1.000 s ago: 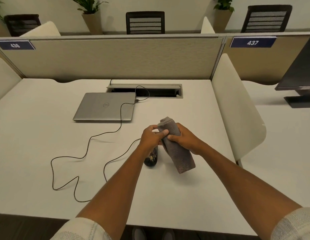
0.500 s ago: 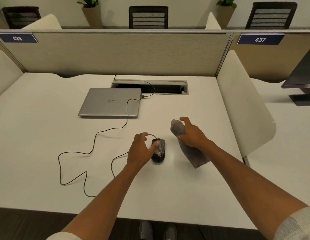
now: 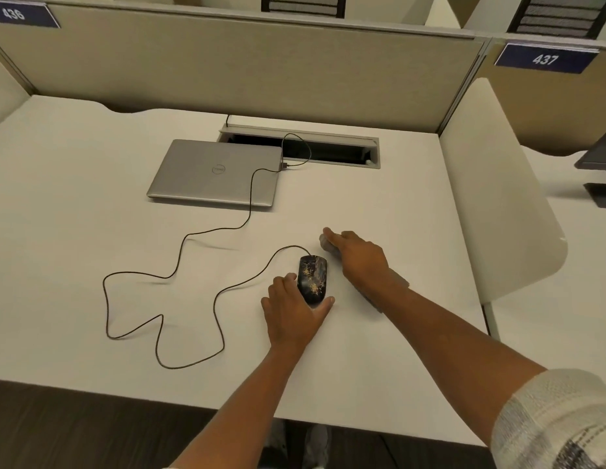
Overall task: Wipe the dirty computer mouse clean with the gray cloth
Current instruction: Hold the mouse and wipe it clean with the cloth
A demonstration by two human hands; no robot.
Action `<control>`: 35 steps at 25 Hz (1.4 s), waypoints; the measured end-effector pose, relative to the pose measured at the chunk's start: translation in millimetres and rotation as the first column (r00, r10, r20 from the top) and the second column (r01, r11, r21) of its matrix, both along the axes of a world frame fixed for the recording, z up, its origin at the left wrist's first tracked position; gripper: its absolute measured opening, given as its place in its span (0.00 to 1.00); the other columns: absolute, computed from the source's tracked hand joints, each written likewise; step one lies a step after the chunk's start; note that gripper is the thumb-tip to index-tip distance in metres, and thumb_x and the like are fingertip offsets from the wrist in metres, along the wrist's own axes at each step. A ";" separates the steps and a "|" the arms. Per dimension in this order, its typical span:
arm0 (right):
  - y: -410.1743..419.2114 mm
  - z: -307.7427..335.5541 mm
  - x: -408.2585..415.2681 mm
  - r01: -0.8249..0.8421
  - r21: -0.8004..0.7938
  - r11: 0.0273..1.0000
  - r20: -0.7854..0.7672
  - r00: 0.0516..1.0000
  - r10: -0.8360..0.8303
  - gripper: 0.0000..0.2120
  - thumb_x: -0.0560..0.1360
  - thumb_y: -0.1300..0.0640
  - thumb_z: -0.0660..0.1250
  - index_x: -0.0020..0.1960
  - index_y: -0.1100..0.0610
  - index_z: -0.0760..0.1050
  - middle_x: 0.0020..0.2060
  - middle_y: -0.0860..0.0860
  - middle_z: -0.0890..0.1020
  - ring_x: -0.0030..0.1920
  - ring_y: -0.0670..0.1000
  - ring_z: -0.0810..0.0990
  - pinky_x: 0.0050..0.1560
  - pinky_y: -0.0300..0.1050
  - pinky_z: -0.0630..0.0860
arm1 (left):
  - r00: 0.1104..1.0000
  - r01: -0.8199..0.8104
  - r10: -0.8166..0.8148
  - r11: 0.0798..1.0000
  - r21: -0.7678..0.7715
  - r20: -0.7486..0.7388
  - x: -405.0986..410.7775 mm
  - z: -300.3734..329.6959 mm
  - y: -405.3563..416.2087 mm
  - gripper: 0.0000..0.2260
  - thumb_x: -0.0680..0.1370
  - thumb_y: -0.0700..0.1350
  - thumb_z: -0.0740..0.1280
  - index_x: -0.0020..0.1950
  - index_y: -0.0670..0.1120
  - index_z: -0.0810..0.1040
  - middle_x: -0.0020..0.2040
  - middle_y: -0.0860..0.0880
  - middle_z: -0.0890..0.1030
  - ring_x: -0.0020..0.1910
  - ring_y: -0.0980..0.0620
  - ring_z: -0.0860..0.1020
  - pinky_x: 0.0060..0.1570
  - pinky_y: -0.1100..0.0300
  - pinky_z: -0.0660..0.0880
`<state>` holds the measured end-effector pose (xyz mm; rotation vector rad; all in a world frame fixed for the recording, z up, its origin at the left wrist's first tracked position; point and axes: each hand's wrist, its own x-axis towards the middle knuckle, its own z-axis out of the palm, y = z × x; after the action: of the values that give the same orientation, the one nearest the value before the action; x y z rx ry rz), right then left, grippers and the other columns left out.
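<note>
A black wired mouse [image 3: 312, 278] flecked with yellowish and pale dirt lies flat on the white desk [image 3: 91, 238], near the middle. My left hand [image 3: 293, 311] cups its near end, with fingers on the left side and the thumb at the rear right. Just right of the mouse, my right hand [image 3: 360, 260] presses the gray cloth [image 3: 326, 241] down on the desk. Most of the cloth is hidden under that hand and wrist; only its far tip and a bit by the forearm show.
The mouse cable [image 3: 179, 265] loops over the desk to the left and runs to a closed silver laptop [image 3: 215, 172] at the back. Behind it is an open cable tray [image 3: 305, 148]. A white side divider [image 3: 497, 198] bounds the right; the desk's front edge is near.
My hands have come apart. The mouse, earlier held up on end with the cloth, now lies flat under my left hand. My right hand has lowered the cloth onto the desk beside it.
</note>
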<state>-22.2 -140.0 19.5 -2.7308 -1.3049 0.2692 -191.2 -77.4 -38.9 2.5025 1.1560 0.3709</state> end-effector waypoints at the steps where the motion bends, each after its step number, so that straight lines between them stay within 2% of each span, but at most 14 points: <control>1: 1.0 -2.8 -1.4 -0.014 -0.002 1.000 -0.004 1.000 0.014 0.30 0.78 0.59 0.56 0.78 0.42 0.55 0.64 0.54 0.74 0.49 0.60 0.81 0.44 0.50 0.76 | 1.000 -0.012 0.012 1.000 0.003 0.006 0.5 -1.2 -0.4 0.38 0.65 0.72 0.71 0.62 0.44 0.73 0.51 0.47 0.76 0.50 0.45 0.76 0.47 0.49 0.72; 5: 4.1 -10.8 -1.7 -0.019 -0.033 0.999 -0.002 1.000 0.018 0.35 0.77 0.62 0.59 0.80 0.48 0.50 0.65 0.55 0.72 0.43 0.62 0.81 0.39 0.49 0.75 | 0.998 -0.017 0.016 1.000 0.015 0.059 -0.7 -7.2 -2.9 0.34 0.68 0.69 0.71 0.61 0.44 0.73 0.51 0.47 0.75 0.50 0.45 0.75 0.47 0.49 0.72; 8: 5.7 -15.3 0.0 0.010 0.022 1.000 -0.054 0.999 -0.009 0.30 0.76 0.60 0.61 0.75 0.52 0.56 0.63 0.56 0.73 0.40 0.63 0.80 0.36 0.48 0.72 | 0.997 -0.011 0.008 0.999 0.036 0.071 -2.2 -10.2 -4.2 0.32 0.70 0.68 0.70 0.61 0.45 0.73 0.52 0.48 0.75 0.50 0.45 0.74 0.46 0.50 0.71; 12: 5.5 -20.7 4.0 -0.075 0.046 0.996 -0.124 0.989 0.080 0.24 0.80 0.46 0.55 0.75 0.48 0.55 0.70 0.53 0.68 0.50 0.62 0.81 0.41 0.49 0.72 | 0.999 -0.030 0.026 0.995 0.094 0.043 -1.3 -8.7 -6.4 0.29 0.70 0.69 0.67 0.57 0.46 0.73 0.50 0.49 0.74 0.49 0.46 0.73 0.46 0.51 0.70; 14: 5.0 -21.2 7.1 -0.098 0.031 0.995 -0.147 0.984 0.102 0.24 0.82 0.44 0.53 0.77 0.43 0.54 0.72 0.51 0.66 0.57 0.59 0.80 0.46 0.51 0.75 | 0.998 -0.043 0.038 0.993 0.106 0.050 -0.6 -8.1 -6.8 0.27 0.70 0.68 0.68 0.54 0.46 0.72 0.49 0.49 0.73 0.49 0.46 0.73 0.46 0.51 0.69; 18: 4.2 -21.6 6.2 -0.103 0.081 0.991 -0.123 0.986 0.113 0.24 0.81 0.52 0.55 0.76 0.40 0.59 0.71 0.49 0.69 0.60 0.57 0.78 0.50 0.51 0.76 | 0.996 -0.072 0.067 0.994 0.083 0.065 1.4 -8.0 -9.5 0.25 0.69 0.66 0.70 0.51 0.46 0.73 0.47 0.49 0.73 0.46 0.46 0.73 0.43 0.51 0.69; 23: 6.4 -22.2 4.1 -0.089 0.105 0.990 -0.054 0.994 0.095 0.21 0.80 0.58 0.57 0.70 0.42 0.66 0.63 0.51 0.77 0.52 0.59 0.81 0.46 0.51 0.77 | 0.992 -0.103 0.099 0.993 0.053 0.077 5.2 -6.4 -13.1 0.23 0.67 0.64 0.70 0.48 0.46 0.71 0.44 0.49 0.72 0.43 0.45 0.72 0.41 0.51 0.70; 28: 7.7 -25.7 2.8 -0.136 0.127 0.983 -0.024 0.990 0.140 0.16 0.80 0.55 0.58 0.65 0.44 0.74 0.65 0.49 0.76 0.54 0.56 0.81 0.47 0.49 0.78 | 0.993 -0.108 0.104 0.992 0.071 0.051 6.0 -9.3 -12.5 0.23 0.68 0.65 0.67 0.47 0.46 0.70 0.44 0.49 0.72 0.43 0.45 0.71 0.42 0.50 0.69; 33: -15.1 -29.3 4.1 -0.220 0.214 0.952 0.026 0.975 0.220 0.12 0.79 0.54 0.63 0.61 0.44 0.75 0.60 0.48 0.77 0.49 0.55 0.81 0.39 0.45 0.76 | 0.993 -0.112 0.109 0.992 0.060 0.049 6.3 -10.6 -11.8 0.23 0.68 0.65 0.66 0.47 0.46 0.70 0.44 0.49 0.72 0.44 0.45 0.72 0.42 0.49 0.70; 35: -28.7 -29.7 11.1 -0.261 0.193 0.946 0.046 0.965 0.257 0.11 0.79 0.54 0.62 0.60 0.43 0.75 0.59 0.47 0.77 0.49 0.55 0.81 0.39 0.44 0.75 | 0.993 -0.111 0.108 0.992 0.055 0.055 5.2 -11.2 -11.5 0.23 0.68 0.65 0.66 0.47 0.46 0.70 0.44 0.49 0.72 0.44 0.45 0.72 0.43 0.49 0.70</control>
<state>-11.2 -168.7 -10.2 -2.4045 -1.6045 0.1242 -186.0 -88.9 -50.1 2.4690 1.2832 0.5036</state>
